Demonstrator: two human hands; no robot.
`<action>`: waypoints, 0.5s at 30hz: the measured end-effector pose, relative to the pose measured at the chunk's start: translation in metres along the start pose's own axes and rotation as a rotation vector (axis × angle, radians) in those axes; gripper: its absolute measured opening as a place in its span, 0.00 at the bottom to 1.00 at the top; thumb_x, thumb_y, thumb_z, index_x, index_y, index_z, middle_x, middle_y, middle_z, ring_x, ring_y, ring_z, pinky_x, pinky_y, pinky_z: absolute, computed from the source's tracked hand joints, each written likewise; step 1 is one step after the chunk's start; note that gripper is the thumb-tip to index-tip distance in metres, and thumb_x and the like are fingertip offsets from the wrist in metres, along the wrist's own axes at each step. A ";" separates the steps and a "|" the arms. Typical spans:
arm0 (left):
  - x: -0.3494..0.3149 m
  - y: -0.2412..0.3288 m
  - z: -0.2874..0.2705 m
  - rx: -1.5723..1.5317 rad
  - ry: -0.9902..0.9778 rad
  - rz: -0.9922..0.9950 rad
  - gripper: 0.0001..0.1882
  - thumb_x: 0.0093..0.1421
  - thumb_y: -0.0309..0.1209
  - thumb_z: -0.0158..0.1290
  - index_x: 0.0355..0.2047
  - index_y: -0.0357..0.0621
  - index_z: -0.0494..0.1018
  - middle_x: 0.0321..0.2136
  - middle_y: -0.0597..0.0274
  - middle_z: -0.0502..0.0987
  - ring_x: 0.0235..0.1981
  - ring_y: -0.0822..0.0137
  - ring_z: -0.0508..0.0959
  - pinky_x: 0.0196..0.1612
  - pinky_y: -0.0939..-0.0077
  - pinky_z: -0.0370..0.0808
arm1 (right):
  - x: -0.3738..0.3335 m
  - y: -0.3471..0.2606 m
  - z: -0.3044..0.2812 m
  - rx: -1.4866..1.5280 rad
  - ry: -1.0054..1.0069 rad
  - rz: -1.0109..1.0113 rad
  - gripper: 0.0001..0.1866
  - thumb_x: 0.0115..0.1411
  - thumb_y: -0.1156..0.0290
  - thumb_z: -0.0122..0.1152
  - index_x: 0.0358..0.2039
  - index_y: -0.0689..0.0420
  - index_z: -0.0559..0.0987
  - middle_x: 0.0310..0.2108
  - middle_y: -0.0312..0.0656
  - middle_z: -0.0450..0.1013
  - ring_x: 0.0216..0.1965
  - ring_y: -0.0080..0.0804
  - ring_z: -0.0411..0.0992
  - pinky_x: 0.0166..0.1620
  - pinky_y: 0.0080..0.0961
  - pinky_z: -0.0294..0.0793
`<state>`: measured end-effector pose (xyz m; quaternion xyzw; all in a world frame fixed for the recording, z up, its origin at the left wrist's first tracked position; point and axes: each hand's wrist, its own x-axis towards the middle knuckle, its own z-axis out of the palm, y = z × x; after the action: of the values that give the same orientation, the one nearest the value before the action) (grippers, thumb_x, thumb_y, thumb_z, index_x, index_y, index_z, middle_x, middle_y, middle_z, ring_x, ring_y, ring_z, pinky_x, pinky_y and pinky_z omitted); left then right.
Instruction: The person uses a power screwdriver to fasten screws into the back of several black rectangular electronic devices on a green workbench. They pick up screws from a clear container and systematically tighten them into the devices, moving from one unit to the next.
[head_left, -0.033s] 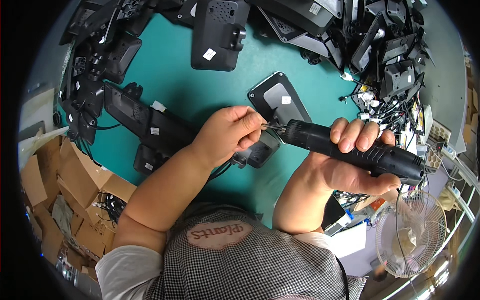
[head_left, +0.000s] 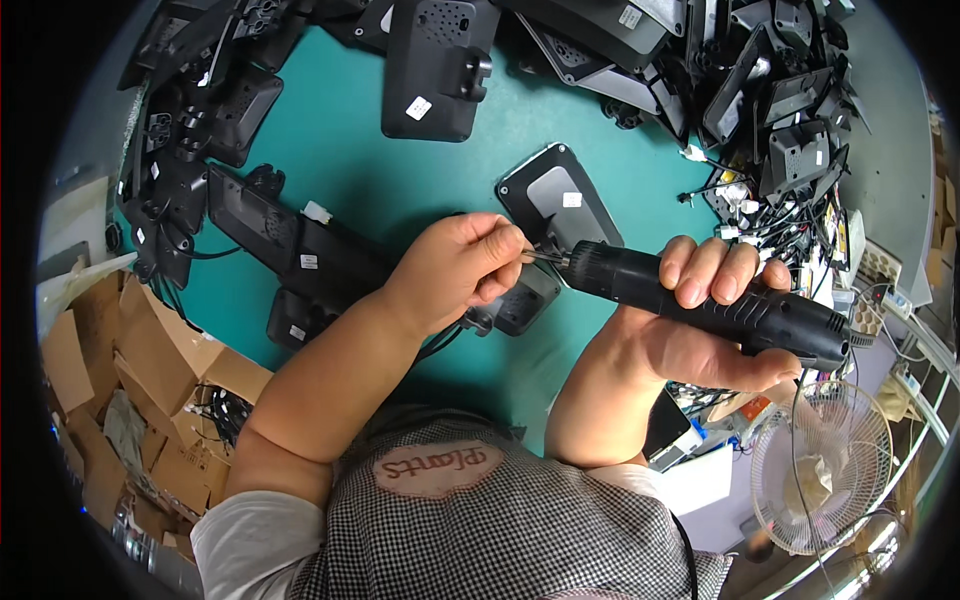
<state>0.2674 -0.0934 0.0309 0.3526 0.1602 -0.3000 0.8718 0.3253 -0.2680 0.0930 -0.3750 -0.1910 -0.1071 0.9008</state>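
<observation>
My right hand (head_left: 700,320) is wrapped round a black electric screwdriver (head_left: 650,285), held nearly level with its tip to the left. The thin metal bit (head_left: 548,256) reaches my left hand (head_left: 455,265), whose thumb and finger are pinched together at its end. Whatever small piece they may hold there is hidden. Just beyond the bit, a black plastic housing (head_left: 595,215) with a grey recessed panel and a white label lies on the green work mat (head_left: 350,160). Another black housing (head_left: 527,305) lies beneath my hands, partly covered.
Black housings (head_left: 240,120) crowd the left side, and one with a clip (head_left: 430,75) lies at the far middle. More are heaped far right (head_left: 790,100), beside tangled cables (head_left: 750,205). Cardboard boxes (head_left: 160,340) stand at the left, a fan (head_left: 822,470) at the lower right.
</observation>
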 end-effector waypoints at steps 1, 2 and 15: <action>0.000 -0.001 -0.002 -0.019 -0.041 0.019 0.09 0.64 0.31 0.44 0.31 0.37 0.68 0.17 0.66 0.66 0.17 0.79 0.61 0.19 0.87 0.60 | 0.001 0.000 0.001 0.016 -0.021 0.009 0.38 0.55 0.36 0.48 0.52 0.58 0.64 0.30 0.44 0.67 0.23 0.32 0.68 0.29 0.31 0.71; -0.001 0.000 0.000 0.090 -0.001 0.024 0.10 0.64 0.31 0.44 0.30 0.37 0.69 0.17 0.67 0.66 0.17 0.80 0.61 0.20 0.87 0.60 | 0.001 -0.001 0.001 0.005 -0.028 0.006 0.39 0.55 0.36 0.48 0.52 0.58 0.64 0.31 0.44 0.67 0.23 0.32 0.68 0.29 0.32 0.71; -0.001 -0.012 0.000 1.333 0.344 0.414 0.18 0.54 0.28 0.53 0.47 0.41 0.71 0.26 0.55 0.75 0.28 0.54 0.75 0.32 0.64 0.73 | -0.017 0.038 0.004 -0.291 -0.060 -0.120 0.37 0.50 0.42 0.60 0.49 0.58 0.63 0.30 0.48 0.70 0.25 0.39 0.71 0.29 0.34 0.74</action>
<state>0.2591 -0.0997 0.0251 0.8753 0.0080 -0.1027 0.4725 0.3219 -0.2382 0.0643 -0.4925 -0.2224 -0.1758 0.8229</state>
